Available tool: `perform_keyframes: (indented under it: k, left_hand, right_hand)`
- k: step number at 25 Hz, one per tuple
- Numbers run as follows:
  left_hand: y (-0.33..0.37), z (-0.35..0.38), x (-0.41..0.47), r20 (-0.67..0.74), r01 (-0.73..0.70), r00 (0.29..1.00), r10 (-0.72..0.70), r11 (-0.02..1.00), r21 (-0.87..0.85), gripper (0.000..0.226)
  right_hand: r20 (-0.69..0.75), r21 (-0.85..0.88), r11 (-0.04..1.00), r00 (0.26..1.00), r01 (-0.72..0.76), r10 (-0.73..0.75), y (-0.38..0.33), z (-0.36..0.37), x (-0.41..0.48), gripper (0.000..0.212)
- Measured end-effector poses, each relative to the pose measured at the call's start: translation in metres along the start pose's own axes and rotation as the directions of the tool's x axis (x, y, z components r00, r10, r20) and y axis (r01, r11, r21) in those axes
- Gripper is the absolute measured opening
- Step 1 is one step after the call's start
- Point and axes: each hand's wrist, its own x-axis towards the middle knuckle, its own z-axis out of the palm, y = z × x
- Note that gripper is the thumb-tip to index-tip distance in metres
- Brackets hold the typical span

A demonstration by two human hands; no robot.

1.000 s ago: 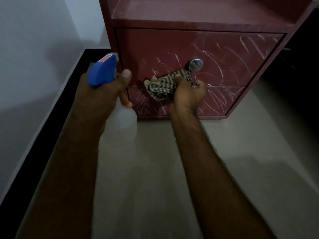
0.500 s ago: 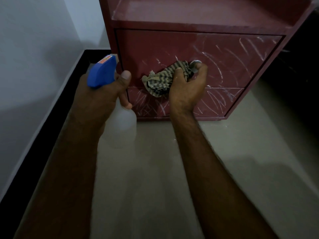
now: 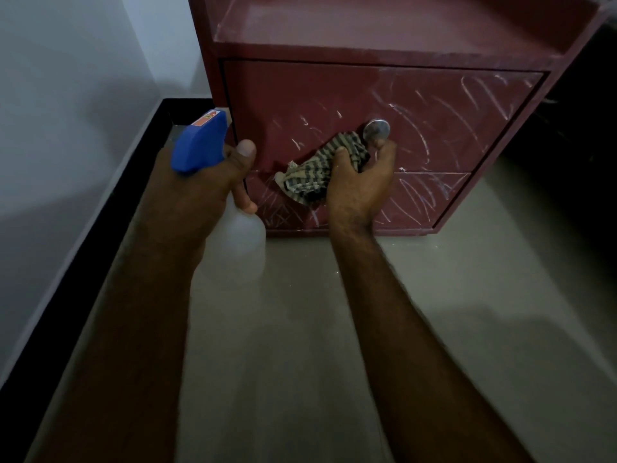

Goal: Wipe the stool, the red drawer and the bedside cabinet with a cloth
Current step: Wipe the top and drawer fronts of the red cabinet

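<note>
Bedside cabinet (image 3: 384, 35): dark red unit standing on a pale floor (image 3: 300, 345) in a wall corner. Its open upper shelf shows pale smears.

Red drawer (image 3: 334, 95): closed, filling the cabinet front below the shelf. White streaks cover its right half and the area around the handle. The upper left part appears clean.

Lower panel (image 3: 430, 198): beneath the drawer, streaked across its full width.

Spray bottle (image 3: 200, 142): blue trigger head, translucent body, gripped upright in the left hand (image 3: 197, 202), thumb beside the head, fingers wrapped round the neck.

Right hand (image 3: 359, 185): fingers curled round a bunched checked cloth (image 3: 310, 175), pressing it against the drawer front just below and left of the round metal knob (image 3: 376, 129).

Status, as judged: drawer wiping is in progress, roughly half done. The lower panel and shelf are outstanding. The stool is not in view, so its condition cannot be determined
</note>
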Motion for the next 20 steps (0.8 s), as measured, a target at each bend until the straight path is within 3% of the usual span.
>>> perform_keyframes:
  k: [5,9,15,20]
  left_hand:
    - [-0.004,-0.001,0.003,-0.062,0.008,0.998,-0.008,1.000,-0.014,0.013]
    - [0.003,0.000,0.000,-0.030,-0.001,1.000,0.002,1.000,0.027,0.050]
    - [-0.008,-0.003,0.006,-0.029,0.027,0.999,-0.027,0.999,0.025,0.017]
    - [-0.010,-0.004,0.007,-0.042,0.048,0.998,-0.047,0.999,0.021,0.012]
  right_hand:
    - [0.003,-0.002,1.000,1.000,-0.011,0.011,-0.007,0.005,0.006,0.039]
    - [-0.027,0.018,0.994,0.994,0.106,-0.105,-0.035,0.009,0.012,0.044]
    - [-0.010,-0.004,1.000,1.000,0.007,-0.007,-0.006,0.007,0.005,0.045]
    - [0.014,-0.002,1.000,1.000,0.009,-0.009,-0.009,0.006,0.006,0.042]
